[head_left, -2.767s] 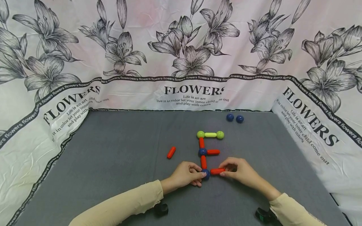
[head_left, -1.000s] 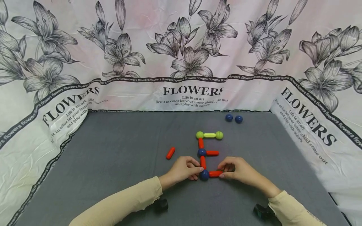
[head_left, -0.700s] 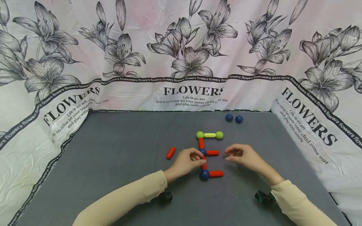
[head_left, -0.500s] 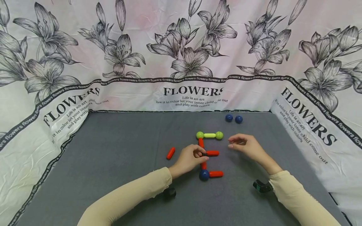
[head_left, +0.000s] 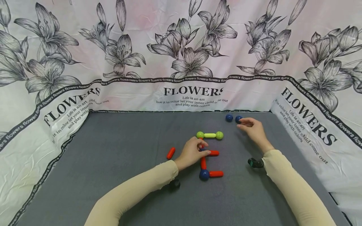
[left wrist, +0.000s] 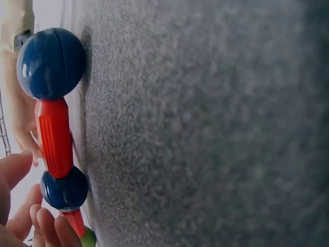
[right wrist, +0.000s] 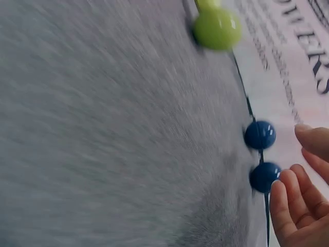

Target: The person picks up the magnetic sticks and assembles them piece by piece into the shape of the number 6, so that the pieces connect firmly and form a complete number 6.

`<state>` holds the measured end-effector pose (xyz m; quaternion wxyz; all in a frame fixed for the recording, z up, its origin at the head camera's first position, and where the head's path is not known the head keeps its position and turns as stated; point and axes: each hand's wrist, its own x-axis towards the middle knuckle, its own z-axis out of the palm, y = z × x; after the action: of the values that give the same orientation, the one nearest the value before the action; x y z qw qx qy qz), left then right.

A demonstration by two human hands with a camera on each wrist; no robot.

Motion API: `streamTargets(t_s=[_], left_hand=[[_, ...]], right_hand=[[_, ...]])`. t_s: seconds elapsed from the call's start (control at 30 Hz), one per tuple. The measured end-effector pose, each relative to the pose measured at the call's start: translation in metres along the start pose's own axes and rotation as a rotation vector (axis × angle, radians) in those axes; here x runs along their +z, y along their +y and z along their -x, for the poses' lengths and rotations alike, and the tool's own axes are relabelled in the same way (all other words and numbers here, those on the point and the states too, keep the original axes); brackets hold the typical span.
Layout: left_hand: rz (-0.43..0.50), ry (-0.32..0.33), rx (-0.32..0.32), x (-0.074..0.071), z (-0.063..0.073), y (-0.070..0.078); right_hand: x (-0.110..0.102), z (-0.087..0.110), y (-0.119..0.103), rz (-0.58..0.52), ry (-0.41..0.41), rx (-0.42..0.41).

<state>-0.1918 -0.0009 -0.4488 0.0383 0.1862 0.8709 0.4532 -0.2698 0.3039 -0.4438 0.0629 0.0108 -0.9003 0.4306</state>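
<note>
On the grey cloth lies a joined figure of red magnetic rods [head_left: 216,174], blue balls [head_left: 204,174] and, at its far end, a light green rod [head_left: 210,135] between two green balls [head_left: 219,135]. My left hand [head_left: 193,153] hovers over the figure's middle, fingers loosely bent and holding nothing; it partly hides the middle blue ball [left wrist: 64,188]. At the back right, my right hand [head_left: 254,130] reaches with parted thumb and fingers beside two loose blue balls [right wrist: 260,135]. Its fingertips overlap the right-hand ball [right wrist: 265,177] in view; whether they touch it I cannot tell.
A loose red rod [head_left: 171,153] lies left of the figure. Dark wrist devices [head_left: 255,163] sit by both sleeves. A white flower-print curtain [head_left: 192,94] borders the grey table cloth [head_left: 121,141] at the back and sides.
The lower red rod has been joined to the near blue ball and let go by my right hand. That hand has moved up to the loose balls; my left hand has slid up along the figure.
</note>
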Motion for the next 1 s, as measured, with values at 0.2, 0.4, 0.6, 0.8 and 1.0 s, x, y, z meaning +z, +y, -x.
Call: streamTargets(t_s=[0.2,0.4,0.6,0.8,1.0], left_hand=[[-0.103,-0.008,0.022,0.003,-0.004,-0.001],[-0.153,-0.031,0.024,0.006,-0.007,0.0],[-0.167,-0.061,-0.006,0.007,-0.008,-0.001],[-0.197,-0.077,-0.027,0.01,-0.009,-0.001],[-0.211,-0.08,-0.036,0.01,-0.009,-0.002]], right_hand=[[0.0,-0.022,0.01,0.003,0.023,0.003],[0.0,-0.036,0.02,0.013,0.0,0.023],[0.004,-0.042,0.024,0.056,-0.037,0.019],[0.008,-0.043,0.022,0.084,-0.025,0.032],[0.011,-0.043,0.022,0.074,0.012,0.027]])
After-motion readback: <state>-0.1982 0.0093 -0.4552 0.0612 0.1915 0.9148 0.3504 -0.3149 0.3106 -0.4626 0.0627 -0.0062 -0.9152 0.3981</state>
